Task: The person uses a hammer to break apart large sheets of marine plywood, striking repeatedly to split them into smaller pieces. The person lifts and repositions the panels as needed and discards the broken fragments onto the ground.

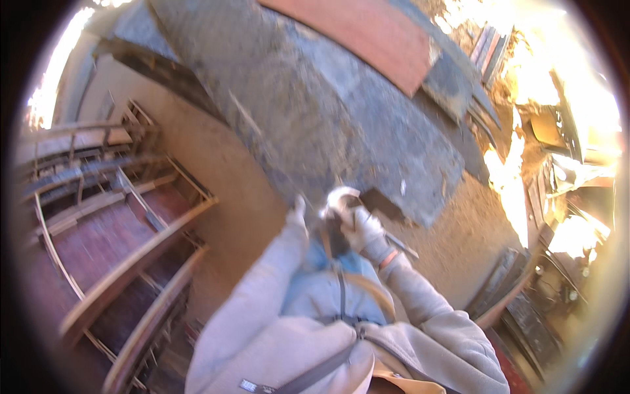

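Observation:
My right hand (364, 231), in a pale glove, is closed around a hammer. The hammer's bright, curved metal head (342, 197) is blurred, and its handle (403, 245) sticks out past my wrist. My left hand (298, 213), also in a pale glove, is at the near edge of a large grey, weathered sheet (394, 154). One finger or the thumb points up there; the other fingers are too blurred to read. A dark brown piece (384, 203) lies at the sheet's near edge, beside the hammer head.
A reddish board (367, 36) lies over the sheets at the far side. On the left are wooden frames with raised rails (138, 266) and reddish panels. Brown dirt ground (230, 197) runs between them and the sheets. Dark planks (502, 279) and scrap are at the right.

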Demonstrator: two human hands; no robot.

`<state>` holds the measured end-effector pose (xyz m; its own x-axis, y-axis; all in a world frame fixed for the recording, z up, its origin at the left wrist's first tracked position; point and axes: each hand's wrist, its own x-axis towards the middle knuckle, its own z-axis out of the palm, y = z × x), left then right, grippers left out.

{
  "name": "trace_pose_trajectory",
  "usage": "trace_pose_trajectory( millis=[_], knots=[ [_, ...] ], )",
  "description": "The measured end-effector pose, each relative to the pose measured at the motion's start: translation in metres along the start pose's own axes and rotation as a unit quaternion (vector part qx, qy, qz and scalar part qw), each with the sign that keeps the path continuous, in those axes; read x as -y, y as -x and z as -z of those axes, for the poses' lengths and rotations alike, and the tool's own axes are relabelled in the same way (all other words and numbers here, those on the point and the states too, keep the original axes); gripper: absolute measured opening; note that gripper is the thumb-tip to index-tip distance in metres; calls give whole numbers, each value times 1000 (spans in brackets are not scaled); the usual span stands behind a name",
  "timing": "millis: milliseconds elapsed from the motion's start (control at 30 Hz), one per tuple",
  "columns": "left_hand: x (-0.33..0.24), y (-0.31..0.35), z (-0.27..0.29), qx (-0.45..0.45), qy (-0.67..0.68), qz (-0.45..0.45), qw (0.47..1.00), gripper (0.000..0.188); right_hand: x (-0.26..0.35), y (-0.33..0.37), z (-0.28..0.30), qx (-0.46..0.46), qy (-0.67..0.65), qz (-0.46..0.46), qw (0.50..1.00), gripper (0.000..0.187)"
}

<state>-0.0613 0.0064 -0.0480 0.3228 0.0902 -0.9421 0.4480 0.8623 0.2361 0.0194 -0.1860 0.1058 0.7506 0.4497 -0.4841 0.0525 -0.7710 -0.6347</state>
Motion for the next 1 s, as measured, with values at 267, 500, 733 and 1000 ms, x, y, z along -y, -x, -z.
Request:
trace_pose_trajectory(
  millis=[267, 500, 733, 1000],
  knots=[
    [57, -4, -4, -93, 10, -31, 995, 61, -49, 108, 63, 33, -389, -256, 884, 34],
    [54, -3, -6, -83, 77, -10, 994, 65, -22, 70, 40, 75, -194, -218, 953, 41],
    [46, 19, -13, -48, 115, -20, 992, 82, 5, 10, 23, 8, 49, -71, 996, 51],
    [52, 27, -10, -11, 156, -63, 986, 89, 20, 8, 30, 35, 57, -126, 990, 59]
  ],
)
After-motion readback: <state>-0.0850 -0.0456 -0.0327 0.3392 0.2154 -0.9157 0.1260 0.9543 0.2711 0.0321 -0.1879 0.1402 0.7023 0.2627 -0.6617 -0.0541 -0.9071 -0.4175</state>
